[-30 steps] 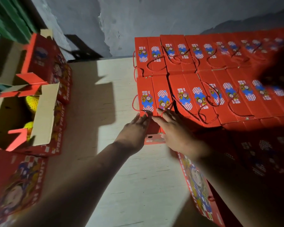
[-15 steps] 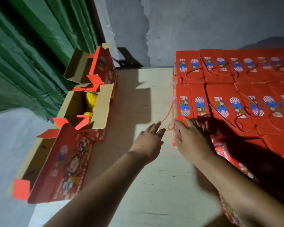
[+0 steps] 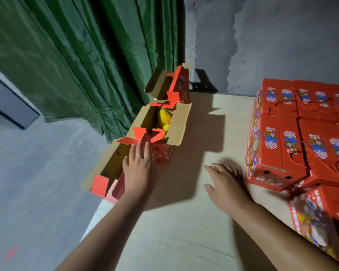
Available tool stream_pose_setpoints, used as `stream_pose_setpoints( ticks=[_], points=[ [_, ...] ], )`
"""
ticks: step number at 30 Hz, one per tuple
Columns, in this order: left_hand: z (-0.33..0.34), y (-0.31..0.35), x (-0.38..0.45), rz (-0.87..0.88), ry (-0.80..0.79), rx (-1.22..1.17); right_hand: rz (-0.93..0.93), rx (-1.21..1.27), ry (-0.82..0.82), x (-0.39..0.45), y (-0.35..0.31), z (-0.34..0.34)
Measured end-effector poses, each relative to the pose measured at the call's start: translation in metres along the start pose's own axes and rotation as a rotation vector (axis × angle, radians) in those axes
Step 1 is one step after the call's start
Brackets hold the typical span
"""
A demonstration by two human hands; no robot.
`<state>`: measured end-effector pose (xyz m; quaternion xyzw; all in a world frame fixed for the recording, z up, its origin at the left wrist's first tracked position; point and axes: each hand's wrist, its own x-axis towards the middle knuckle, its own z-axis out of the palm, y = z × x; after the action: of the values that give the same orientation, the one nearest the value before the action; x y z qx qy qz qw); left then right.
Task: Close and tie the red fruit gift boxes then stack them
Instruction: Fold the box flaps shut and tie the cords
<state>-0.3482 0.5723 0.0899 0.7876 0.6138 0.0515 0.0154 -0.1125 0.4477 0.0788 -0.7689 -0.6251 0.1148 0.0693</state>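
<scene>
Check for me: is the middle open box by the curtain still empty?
No, the middle open box holds yellow fruit in netting, visible between its raised flaps.

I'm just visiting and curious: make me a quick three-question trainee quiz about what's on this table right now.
1. True or false: the left hand rests on the nearest open box.
2. The fruit in the middle open box is which colour? A green, B yellow, C purple.
3. On which side of the table does the stack of closed red boxes sit?

Key: 1 true. 2 B. 3 The person's right, just past the right hand.
</scene>
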Motion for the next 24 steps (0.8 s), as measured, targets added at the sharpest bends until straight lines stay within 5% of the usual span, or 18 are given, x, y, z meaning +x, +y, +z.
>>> stream_pose_setpoints(
  ticks=[6, 24],
  points=[
    [-0.001, -0.05, -0.004, -0.321, -0.156, -0.142, 0.022, 0.009, -0.036, -0.016, -0.011, -0.003],
    [0.021, -0.046, -0.059, -0.416, -0.115, -0.378, 0.177, -0.022, -0.031, -0.072, 0.016, -0.017]
  ],
)
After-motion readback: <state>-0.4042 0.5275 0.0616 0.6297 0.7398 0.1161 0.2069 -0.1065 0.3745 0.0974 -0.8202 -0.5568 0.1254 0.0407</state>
